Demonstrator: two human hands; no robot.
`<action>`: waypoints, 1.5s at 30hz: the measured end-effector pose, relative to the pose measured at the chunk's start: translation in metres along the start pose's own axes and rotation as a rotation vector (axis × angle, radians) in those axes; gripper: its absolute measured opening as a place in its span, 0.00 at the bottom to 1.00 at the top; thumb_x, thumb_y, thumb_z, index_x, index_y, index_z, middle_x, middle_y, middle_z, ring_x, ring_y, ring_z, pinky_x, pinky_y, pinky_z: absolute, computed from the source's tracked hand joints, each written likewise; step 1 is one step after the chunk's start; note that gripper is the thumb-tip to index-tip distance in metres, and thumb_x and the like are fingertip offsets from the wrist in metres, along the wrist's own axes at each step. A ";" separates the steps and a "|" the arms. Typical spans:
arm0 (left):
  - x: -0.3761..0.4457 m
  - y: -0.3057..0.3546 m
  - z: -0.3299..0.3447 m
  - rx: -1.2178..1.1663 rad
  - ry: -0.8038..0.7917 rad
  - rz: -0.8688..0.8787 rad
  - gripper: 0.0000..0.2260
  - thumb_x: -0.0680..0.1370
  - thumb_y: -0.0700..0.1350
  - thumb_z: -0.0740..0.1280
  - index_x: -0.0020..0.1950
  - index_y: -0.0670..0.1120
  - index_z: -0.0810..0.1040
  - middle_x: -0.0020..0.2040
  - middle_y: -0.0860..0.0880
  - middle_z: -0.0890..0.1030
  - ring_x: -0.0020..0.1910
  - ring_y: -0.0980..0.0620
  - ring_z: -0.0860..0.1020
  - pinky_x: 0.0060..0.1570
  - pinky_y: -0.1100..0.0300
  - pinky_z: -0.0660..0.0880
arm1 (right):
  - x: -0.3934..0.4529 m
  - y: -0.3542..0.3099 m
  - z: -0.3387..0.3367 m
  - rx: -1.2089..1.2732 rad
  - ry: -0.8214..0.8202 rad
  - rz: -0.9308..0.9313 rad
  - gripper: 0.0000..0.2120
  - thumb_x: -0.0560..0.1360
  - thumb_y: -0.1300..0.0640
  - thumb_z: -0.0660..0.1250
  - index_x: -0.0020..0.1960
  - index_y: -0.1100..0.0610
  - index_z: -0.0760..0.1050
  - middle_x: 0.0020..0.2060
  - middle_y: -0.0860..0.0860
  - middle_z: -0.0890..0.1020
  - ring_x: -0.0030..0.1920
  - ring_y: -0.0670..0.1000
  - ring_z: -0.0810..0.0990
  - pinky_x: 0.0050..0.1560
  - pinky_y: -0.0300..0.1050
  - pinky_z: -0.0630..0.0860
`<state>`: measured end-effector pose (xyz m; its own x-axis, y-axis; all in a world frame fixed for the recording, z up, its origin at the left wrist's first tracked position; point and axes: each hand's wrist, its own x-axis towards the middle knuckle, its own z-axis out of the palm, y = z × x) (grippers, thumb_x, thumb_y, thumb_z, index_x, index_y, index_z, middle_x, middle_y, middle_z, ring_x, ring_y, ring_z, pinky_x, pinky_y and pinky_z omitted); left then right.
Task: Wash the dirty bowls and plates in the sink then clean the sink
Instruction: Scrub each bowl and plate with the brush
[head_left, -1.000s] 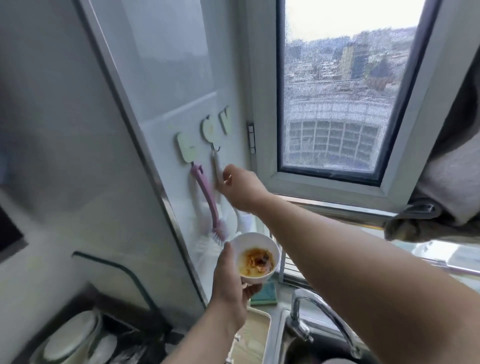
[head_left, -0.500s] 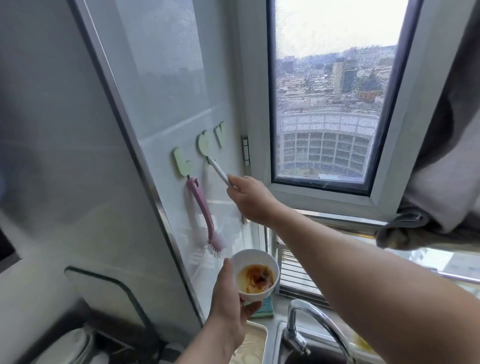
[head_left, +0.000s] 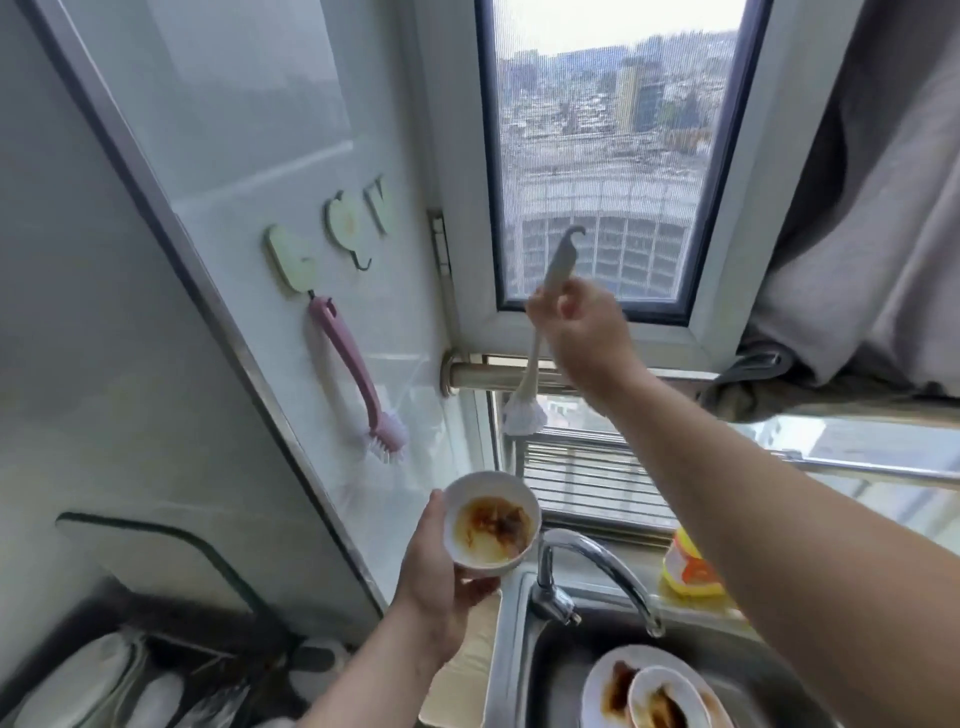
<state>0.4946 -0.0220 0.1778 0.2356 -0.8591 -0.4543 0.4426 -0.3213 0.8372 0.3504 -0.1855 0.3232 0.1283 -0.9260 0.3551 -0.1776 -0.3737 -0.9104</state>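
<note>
Right hand (head_left: 582, 332): fingers clamped on white brush (head_left: 540, 353), bristles hung below them.
Left hand (head_left: 441, 577): fingers curled under dirty bowl (head_left: 491, 525), thumb on rim.

We count two brushes: a white brush (head_left: 537, 358) held up before the window, and a pink brush (head_left: 349, 371) hanging on the wall. We see three wall hooks (head_left: 347, 224) in a row on that wall. There are two bowls: a small bowl (head_left: 491, 524) with brown sauce, and a second bowl (head_left: 666, 699) lying on the one plate (head_left: 605, 686) in the one sink (head_left: 511, 644). We count one tap (head_left: 587, 574), one yellow bottle (head_left: 688, 564) and one grey curtain (head_left: 862, 208).
</note>
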 end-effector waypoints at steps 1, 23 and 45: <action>-0.001 -0.006 -0.001 0.015 -0.022 -0.011 0.28 0.84 0.66 0.54 0.58 0.47 0.84 0.50 0.41 0.86 0.48 0.43 0.81 0.43 0.54 0.73 | -0.010 0.006 -0.020 0.063 0.013 0.016 0.04 0.81 0.52 0.71 0.48 0.50 0.81 0.45 0.46 0.85 0.48 0.45 0.83 0.52 0.49 0.80; -0.060 -0.228 0.035 0.132 0.095 -0.240 0.22 0.85 0.61 0.60 0.68 0.47 0.78 0.59 0.37 0.85 0.54 0.39 0.84 0.46 0.48 0.81 | -0.376 0.184 -0.269 -0.185 -0.499 1.009 0.11 0.79 0.57 0.69 0.59 0.48 0.74 0.33 0.52 0.79 0.31 0.51 0.70 0.28 0.43 0.66; 0.021 -0.286 0.085 0.217 -0.021 -0.403 0.12 0.89 0.51 0.57 0.65 0.59 0.78 0.57 0.51 0.86 0.59 0.46 0.82 0.48 0.46 0.84 | -0.366 0.225 -0.160 -0.695 -0.553 0.808 0.10 0.83 0.46 0.58 0.63 0.42 0.73 0.51 0.48 0.83 0.50 0.57 0.81 0.51 0.52 0.79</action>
<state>0.2998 0.0175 -0.0450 0.0633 -0.6559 -0.7522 0.3037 -0.7053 0.6406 0.1074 0.0608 0.0224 0.1085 -0.8216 -0.5596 -0.8664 0.1978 -0.4585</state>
